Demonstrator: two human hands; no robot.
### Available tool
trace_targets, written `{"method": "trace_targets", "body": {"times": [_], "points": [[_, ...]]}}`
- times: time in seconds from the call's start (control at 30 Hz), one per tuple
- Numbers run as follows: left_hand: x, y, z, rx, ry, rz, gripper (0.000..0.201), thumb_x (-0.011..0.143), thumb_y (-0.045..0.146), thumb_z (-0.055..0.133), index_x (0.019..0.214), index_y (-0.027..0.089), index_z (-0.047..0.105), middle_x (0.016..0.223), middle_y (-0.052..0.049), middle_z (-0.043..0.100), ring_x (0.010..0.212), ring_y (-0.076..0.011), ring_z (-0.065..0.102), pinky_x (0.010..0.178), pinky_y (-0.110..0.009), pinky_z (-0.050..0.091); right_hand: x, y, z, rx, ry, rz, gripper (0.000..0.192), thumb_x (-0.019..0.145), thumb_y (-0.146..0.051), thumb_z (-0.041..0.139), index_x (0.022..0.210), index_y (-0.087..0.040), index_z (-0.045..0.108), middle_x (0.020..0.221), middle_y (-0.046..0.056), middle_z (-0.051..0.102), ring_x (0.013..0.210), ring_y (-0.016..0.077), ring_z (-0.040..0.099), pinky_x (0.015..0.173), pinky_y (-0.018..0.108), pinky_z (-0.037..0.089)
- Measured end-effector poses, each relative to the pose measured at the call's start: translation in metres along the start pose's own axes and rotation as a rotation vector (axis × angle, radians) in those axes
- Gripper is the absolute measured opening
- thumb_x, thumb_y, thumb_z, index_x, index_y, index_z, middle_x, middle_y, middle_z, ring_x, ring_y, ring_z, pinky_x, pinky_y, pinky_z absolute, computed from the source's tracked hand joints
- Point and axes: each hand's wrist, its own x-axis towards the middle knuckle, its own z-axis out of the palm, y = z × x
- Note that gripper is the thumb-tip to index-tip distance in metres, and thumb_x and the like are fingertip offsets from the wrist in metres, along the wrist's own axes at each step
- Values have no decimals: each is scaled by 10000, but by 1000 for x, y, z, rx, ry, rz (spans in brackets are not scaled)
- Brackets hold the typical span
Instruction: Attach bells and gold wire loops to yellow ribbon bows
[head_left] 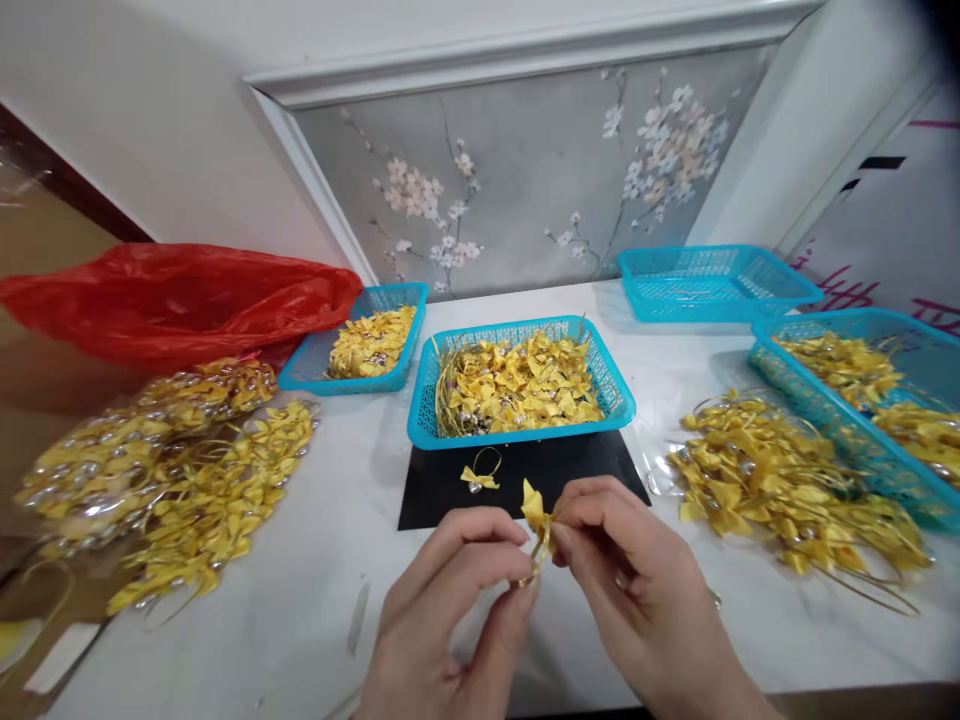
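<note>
At the tabletop's near edge, our left hand [450, 600] and right hand [637, 580] both pinch one small yellow satin ribbon bow [534, 505] on its gold elastic loop [538, 555], seemingly mid-assembly; fine fingertip control looks needed.

One head-worn camera looks forward and down, close over the white table [315, 560] toward the wall

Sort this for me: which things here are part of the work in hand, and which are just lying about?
In hand:
left hand
right hand
bow, pinched by both
finished bow
black mat
middle basket

Lying about:
red bag
empty basket
left pile
</note>
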Motion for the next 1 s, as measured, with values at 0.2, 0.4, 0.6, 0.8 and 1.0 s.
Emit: {"method": "trace_targets", "body": {"times": [0.2, 0.4, 0.6, 0.8, 1.0], "points": [[3, -15, 2, -244, -63, -234, 167, 901, 127, 530, 848, 257, 621, 965, -4, 573, 860, -140, 602, 724, -207, 474, -3, -2, -2, 131, -21, 88, 159, 931, -169, 515, 795, -195, 592, 820, 15, 572, 686, 120, 591, 578, 226, 484], [5, -21, -1, -624, 54, -383, 231, 872, 77, 499, 731, 235, 590, 885, 17, 567, 802, -136, 547, 763, -229, 437, -5, -2, 2, -14, 42, -58, 155, 902, -89, 501, 814, -174, 596, 830, 42, 575, 699, 132, 590, 595, 248, 486], [5, -17, -3, -682, 6, -377, 203, 838, 136, 555, 663, 228, 597, 692, 2, 566, 810, -199, 550, 803, -303, 428, -5, 1, 1, -143, 92, -159, 175, 878, -26, 496, 852, -171, 591, 857, 58, 581, 742, 146, 618, 635, 250, 526], [7, -3, 1, -375, -23, -473, 126, 820, 342, 641, 814, 220, 672, 780, -33, 638, 774, -211, 573, 689, -272, 442, -10, 3, 1, -197, 72, -279, 227, 857, 18, 513, 972, -164, 582, 937, 85, 581, 826, 165, 633, 724, 269, 558], [10, -11, 7, -307, -47, -459, 166, 892, 356, 569, 811, 231, 640, 662, 27, 571, 632, -145, 524, 588, -219, 424, -11, 2, 4, -114, 68, -231, 217, 872, 3, 499, 956, -172, 596, 916, 78, 576, 799, 159, 617, 700, 263, 566]]}}
